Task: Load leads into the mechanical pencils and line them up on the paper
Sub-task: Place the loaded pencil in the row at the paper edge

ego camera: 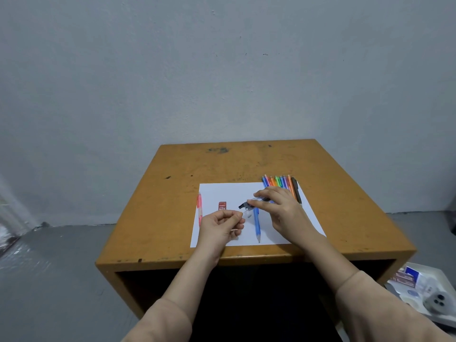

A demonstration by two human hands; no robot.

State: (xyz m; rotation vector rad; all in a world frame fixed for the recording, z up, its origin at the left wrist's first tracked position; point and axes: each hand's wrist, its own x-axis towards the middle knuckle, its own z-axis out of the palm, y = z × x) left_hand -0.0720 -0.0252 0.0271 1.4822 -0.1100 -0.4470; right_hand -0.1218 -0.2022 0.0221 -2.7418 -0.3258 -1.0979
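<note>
Your left hand [220,227] pinches a thin lead [245,212] between thumb and forefinger. The lead's tip is close to the end of the clear, black-clipped pencil [249,204], which your right hand [281,209] grips with curled fingers above the paper [222,191]. On that sheet lie a blue pencil [256,224] and the red lead case [222,206]. A pink pencil [199,206] lies along its left edge, and a coloured bunch [281,183] sits at its far right corner on the bench [160,206].
</note>
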